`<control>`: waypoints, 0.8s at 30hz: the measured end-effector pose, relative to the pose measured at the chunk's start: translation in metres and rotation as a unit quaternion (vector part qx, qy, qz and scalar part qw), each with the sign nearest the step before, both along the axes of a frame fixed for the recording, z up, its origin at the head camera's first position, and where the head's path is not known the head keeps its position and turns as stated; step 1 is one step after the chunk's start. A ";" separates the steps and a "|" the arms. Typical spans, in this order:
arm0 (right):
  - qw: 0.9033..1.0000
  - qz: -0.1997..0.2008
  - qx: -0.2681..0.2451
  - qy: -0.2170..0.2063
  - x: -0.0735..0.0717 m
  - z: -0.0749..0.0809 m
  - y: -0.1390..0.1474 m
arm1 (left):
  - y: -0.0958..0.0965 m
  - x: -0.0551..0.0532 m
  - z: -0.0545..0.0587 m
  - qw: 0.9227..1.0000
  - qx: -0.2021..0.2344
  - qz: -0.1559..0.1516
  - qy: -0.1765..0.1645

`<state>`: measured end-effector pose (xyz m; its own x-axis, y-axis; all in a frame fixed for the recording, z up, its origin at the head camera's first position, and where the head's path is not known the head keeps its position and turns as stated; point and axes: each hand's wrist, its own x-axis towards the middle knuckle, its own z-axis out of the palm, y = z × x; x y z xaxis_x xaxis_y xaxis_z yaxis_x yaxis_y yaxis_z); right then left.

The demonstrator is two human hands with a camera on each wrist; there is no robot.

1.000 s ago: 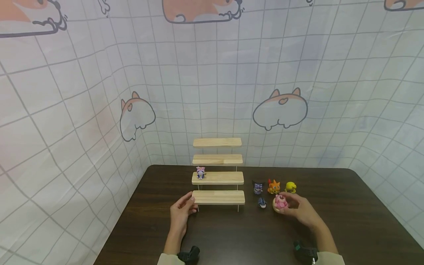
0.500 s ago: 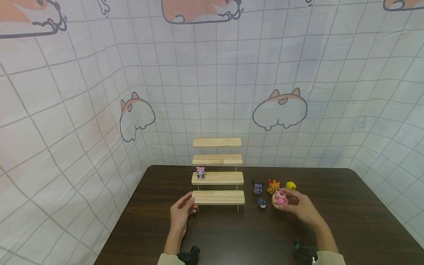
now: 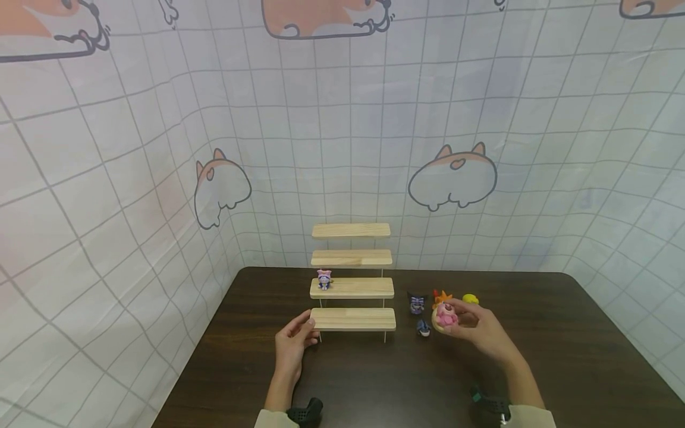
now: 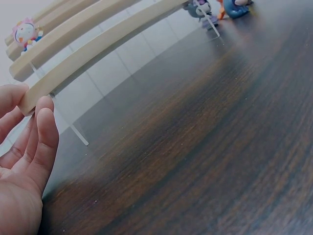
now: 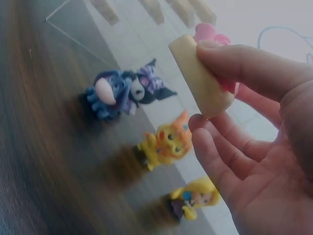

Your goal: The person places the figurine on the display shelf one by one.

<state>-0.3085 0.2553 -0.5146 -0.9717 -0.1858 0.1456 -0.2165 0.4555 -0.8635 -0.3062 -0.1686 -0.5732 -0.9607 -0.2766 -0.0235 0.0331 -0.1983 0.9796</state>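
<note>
1. Gripping the pink figure (image 3: 446,315) in the right hand (image 3: 486,334), with thumb pressed to the cream base (image 5: 199,78) and fingers curled round the far side; raised above the table (image 3: 369,380), off the rack's right end.
2. Pinching the lowest board (image 3: 353,319) by its left end in the left hand (image 3: 291,343), thumb above, fingers beneath.
3. Wearing a dark device (image 3: 305,412) at the left wrist, just ahead of a pale sleeve (image 3: 275,419).
4. Just beside the pink figure, toward the rack's front right corner: a blue figure (image 3: 423,328), with a dark purple figure (image 3: 416,304) behind.
5. Nearer the table's far edge: an orange figure (image 3: 443,297), partly hidden by the pink figure in the head view, then a yellow-haired figure (image 3: 471,298), partly covered by the right hand.
6. Up the rack (image 3: 351,229) of 4 boards: a purple-and-pink figure (image 3: 323,279), upright near the left end of the 2nd board from the bottom.
7. Beyond the table's far edge: a white grid-patterned cloth (image 3: 348,148) printed with cartoon dogs.
</note>
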 end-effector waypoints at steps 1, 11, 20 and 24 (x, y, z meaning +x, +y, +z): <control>1.000 0.000 0.001 0.001 0.000 0.002 -0.002 | 0.000 0.000 0.000 1.000 0.001 0.000 0.000; 0.999 0.031 -0.021 0.013 0.005 0.013 -0.024 | 0.000 0.001 0.000 1.000 0.005 -0.001 0.000; 0.997 0.042 -0.065 0.007 0.010 0.018 -0.051 | 0.000 0.002 0.001 1.000 0.004 -0.001 0.000; 0.996 0.044 -0.078 0.021 0.007 0.016 -0.064 | 0.000 0.001 0.001 1.000 0.003 -0.002 0.001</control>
